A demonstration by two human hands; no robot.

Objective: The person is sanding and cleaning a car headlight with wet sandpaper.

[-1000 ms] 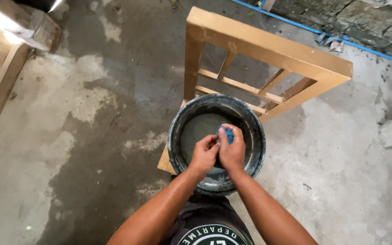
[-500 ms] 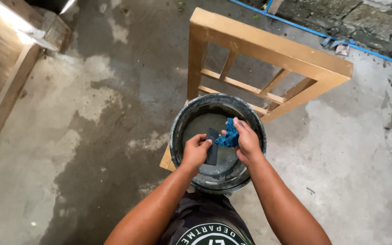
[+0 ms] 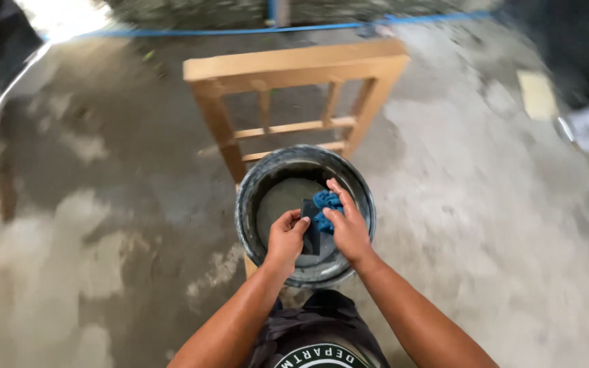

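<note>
A dark round bucket holding grey liquid stands on the seat of a wooden chair right below me. Both my hands are over its opening. My left hand grips a small flat dark piece by its edge. My right hand presses a crumpled blue cloth against that dark piece. The two hands touch each other at the piece.
The chair's backrest with its slats points away from me. A patchy grey concrete floor lies all round. A blue line runs along the far edge. Pale flat scraps lie at the far right.
The view has swung, so the chair now faces me squarely. My hands stay over the bucket; the blue cloth has shifted against the dark piece.
</note>
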